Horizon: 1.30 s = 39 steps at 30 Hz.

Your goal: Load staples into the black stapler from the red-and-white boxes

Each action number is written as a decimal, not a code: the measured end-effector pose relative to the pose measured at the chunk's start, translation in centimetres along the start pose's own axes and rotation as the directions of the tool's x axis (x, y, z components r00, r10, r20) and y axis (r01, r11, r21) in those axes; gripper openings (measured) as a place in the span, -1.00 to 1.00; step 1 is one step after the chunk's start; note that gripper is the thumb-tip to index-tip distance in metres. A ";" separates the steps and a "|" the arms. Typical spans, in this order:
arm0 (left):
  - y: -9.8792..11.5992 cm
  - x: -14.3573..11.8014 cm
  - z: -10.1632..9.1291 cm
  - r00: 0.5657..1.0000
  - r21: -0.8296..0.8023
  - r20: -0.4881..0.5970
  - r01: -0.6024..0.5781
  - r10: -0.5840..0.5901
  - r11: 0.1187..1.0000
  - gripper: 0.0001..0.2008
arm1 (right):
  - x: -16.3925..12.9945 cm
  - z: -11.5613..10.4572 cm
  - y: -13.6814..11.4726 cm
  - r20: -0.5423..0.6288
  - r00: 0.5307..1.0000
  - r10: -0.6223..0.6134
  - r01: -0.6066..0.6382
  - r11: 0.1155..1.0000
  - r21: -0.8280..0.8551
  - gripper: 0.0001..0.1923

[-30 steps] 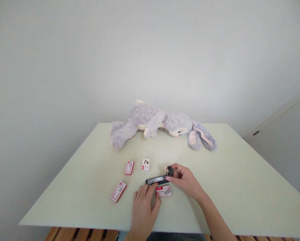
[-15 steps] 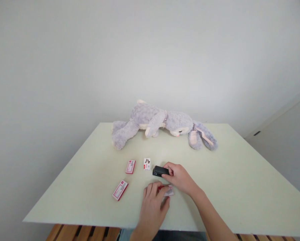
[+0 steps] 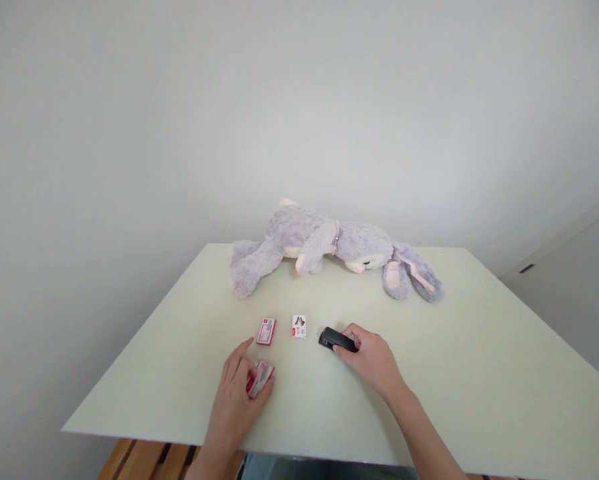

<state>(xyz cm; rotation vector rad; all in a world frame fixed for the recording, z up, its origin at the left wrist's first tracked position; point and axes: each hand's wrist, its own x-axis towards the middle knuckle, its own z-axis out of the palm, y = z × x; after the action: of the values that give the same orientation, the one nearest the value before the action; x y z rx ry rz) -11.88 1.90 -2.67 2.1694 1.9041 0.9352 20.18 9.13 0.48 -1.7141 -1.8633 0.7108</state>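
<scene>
My right hand (image 3: 372,357) grips the rear of a black stapler (image 3: 338,339) on the right of the group. On the left, my left hand (image 3: 235,393) has its thumb and fingers around a small red-and-white staple box (image 3: 264,373); its index finger points forward, apart from it. The fingers hide part of this box, and I cannot tell whether another box lies beneath it. Just beyond sits a second red-and-white staple box (image 3: 266,331). Between that box and the stapler lies a small white box (image 3: 299,327) with a dark picture and red print.
A grey plush rabbit (image 3: 324,240) lies on its side along the back of the pale table (image 3: 459,373), its ears to the right. Behind it rises a plain wall (image 3: 299,120). Wooden slats (image 3: 144,460) show below the front edge.
My left hand has moved left with the staple box, to where another box lay. My right hand still holds the stapler, slightly farther right. The view has shifted a little.
</scene>
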 end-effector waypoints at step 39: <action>3.4 2.3 4.4 0.992 -0.093 0.113 -0.054 0.065 0.994 -0.36 | -2.5 8.5 -4.6 0.184 0.983 -0.016 -0.118 0.710 0.694 -0.57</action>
<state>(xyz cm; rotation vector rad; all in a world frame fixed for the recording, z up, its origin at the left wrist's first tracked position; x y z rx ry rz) -6.61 4.72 -3.78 2.1881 1.7208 0.8668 11.27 5.99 -2.65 -1.2123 -1.3539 1.4231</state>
